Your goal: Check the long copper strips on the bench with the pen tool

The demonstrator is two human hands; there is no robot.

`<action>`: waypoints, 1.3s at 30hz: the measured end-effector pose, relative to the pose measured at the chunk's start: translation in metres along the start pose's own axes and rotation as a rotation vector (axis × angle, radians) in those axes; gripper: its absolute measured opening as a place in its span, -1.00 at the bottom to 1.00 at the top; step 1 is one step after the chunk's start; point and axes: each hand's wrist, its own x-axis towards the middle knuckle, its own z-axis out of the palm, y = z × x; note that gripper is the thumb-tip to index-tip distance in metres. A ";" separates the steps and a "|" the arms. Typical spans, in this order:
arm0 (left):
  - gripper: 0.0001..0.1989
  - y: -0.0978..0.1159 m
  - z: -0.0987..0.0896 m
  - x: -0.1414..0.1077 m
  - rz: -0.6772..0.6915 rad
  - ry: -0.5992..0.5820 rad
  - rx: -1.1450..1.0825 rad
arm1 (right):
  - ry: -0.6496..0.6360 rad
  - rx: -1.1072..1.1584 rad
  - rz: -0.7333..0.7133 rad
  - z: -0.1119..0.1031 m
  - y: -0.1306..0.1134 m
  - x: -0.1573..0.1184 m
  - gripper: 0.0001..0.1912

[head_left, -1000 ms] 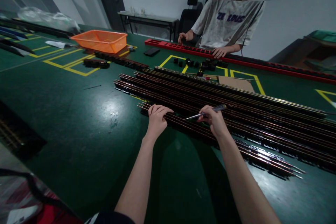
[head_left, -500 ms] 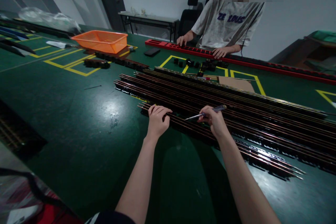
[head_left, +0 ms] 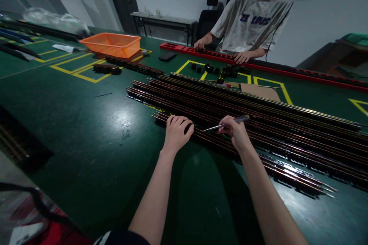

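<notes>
My right hand [head_left: 234, 132] is closed around a slim screwdriver [head_left: 242, 118] with a see-through handle. Its metal tip points left and down, at the nearest long black rail with copper rods [head_left: 214, 141]; whether it touches cannot be made out. Over the left part of this rail lies my left hand [head_left: 176, 132], fingers bent across the far side and thumb on the near side, gripping it. Behind, more black rails with copper rods [head_left: 201, 101] lie side by side, slanting down to the right.
Across the green table [head_left: 86, 134], a co-worker [head_left: 253, 23] has both hands on a long red rail [head_left: 301, 72]. An orange basket [head_left: 112, 46], a dark flat object [head_left: 167, 56], small black parts [head_left: 208, 68] and cardboard [head_left: 258, 92] lie beyond the rails. Another dark rail bundle [head_left: 23, 141] sits left.
My left hand has slid slightly right along the near rail, its thumb now closer to the screwdriver tip. My right hand keeps the screwdriver in nearly the same place.
</notes>
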 end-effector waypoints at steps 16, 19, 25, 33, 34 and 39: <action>-0.81 -0.004 0.003 0.000 -0.072 0.064 0.037 | -0.091 -0.037 -0.028 0.002 0.003 -0.001 -0.86; -0.81 -0.004 0.003 -0.001 -0.071 0.079 0.054 | -0.099 -0.041 -0.025 0.003 0.001 -0.002 -0.86; -0.79 -0.002 0.005 -0.002 -0.054 0.118 0.104 | -0.133 -0.049 -0.035 0.001 0.000 -0.002 -0.86; -0.78 -0.002 0.003 0.000 -0.123 0.140 0.101 | -0.204 -0.044 -0.033 0.006 0.001 -0.004 -0.83; -0.77 -0.002 0.002 0.000 -0.133 0.143 0.103 | -0.210 -0.040 -0.031 0.007 0.002 -0.004 -0.82; -0.76 -0.003 0.003 -0.001 -0.170 0.163 0.125 | -0.216 -0.048 -0.031 0.010 0.005 -0.004 -0.82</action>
